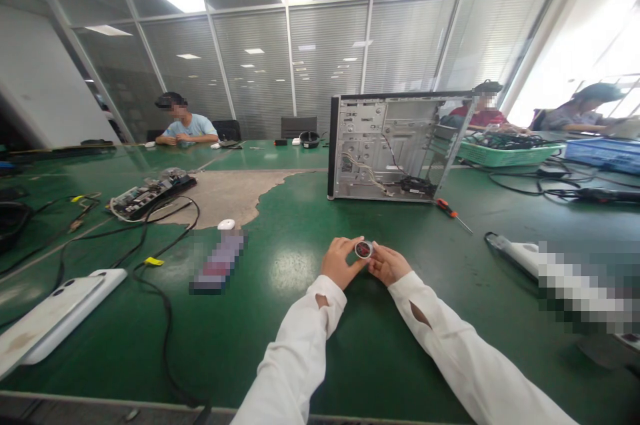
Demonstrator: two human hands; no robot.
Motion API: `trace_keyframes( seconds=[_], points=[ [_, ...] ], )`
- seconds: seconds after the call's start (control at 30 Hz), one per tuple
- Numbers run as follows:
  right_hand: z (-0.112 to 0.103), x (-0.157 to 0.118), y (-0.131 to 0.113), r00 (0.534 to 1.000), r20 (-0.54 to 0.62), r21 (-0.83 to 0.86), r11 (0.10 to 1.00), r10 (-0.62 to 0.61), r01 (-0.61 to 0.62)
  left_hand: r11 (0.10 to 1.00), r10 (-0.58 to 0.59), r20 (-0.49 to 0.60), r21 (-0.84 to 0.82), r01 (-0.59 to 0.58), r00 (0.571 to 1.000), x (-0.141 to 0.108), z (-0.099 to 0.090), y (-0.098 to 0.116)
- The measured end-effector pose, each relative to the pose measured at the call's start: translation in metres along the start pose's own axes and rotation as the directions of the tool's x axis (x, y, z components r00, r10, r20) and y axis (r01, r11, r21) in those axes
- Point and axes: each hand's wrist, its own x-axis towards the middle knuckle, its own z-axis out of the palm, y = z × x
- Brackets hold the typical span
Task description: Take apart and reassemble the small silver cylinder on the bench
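A small round metallic object (363,250) with a dark and red centre is held between my two hands above the green table (280,318). My left hand (341,261) grips its left side between thumb and fingers. On the other side, my right hand (389,263) has its fingers closed on the right edge. Beyond my hands stands an open metal computer case (390,145) with wires inside. A red and black screwdriver (453,213) lies by the case's lower right corner.
At the left are a circuit board assembly (153,195), black cables, a white phone-like device (60,318) and a blurred purple item (220,261). Right: a green basket (507,154), a blue basket (600,153) and a white device (530,258). Several people sit beyond.
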Motion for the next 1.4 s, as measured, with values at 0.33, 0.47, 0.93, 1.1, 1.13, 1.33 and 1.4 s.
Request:
trace_keyframes(
  seconds=[0.33,0.47,0.93,1.1,1.13,1.33,1.4],
  points=[
    [0.011,-0.008,-0.009,0.869,0.18,0.117,0.867,0.46,-0.484,1.0,0.028,-0.014,0.004,-0.028,1.0,-0.001,0.0,0.005],
    [0.011,-0.014,-0.017,0.789,0.341,0.095,0.816,0.511,-0.57,1.0,-0.015,-0.02,-0.006,0.015,1.0,-0.001,0.001,0.006],
    [0.004,-0.009,-0.014,0.721,0.454,0.141,0.757,0.523,-0.638,0.997,-0.05,0.03,0.053,0.049,0.998,-0.003,0.005,0.005],
    [0.006,-0.011,-0.013,0.709,0.47,0.123,0.756,0.526,-0.643,0.996,-0.087,0.061,0.044,0.084,0.994,-0.004,0.007,0.001],
    [0.007,-0.011,-0.013,0.708,0.467,0.119,0.755,0.53,-0.644,0.995,-0.098,0.064,0.036,0.096,0.993,-0.003,0.008,-0.001],
    [0.01,-0.013,-0.015,0.724,0.43,0.158,0.744,0.54,-0.649,0.988,-0.146,0.062,-0.047,0.149,0.987,-0.003,0.011,-0.007],
    [0.011,-0.013,-0.016,0.736,0.411,0.177,0.745,0.538,-0.643,0.987,-0.135,0.066,-0.075,0.14,0.989,-0.002,0.011,-0.008]
  ],
)
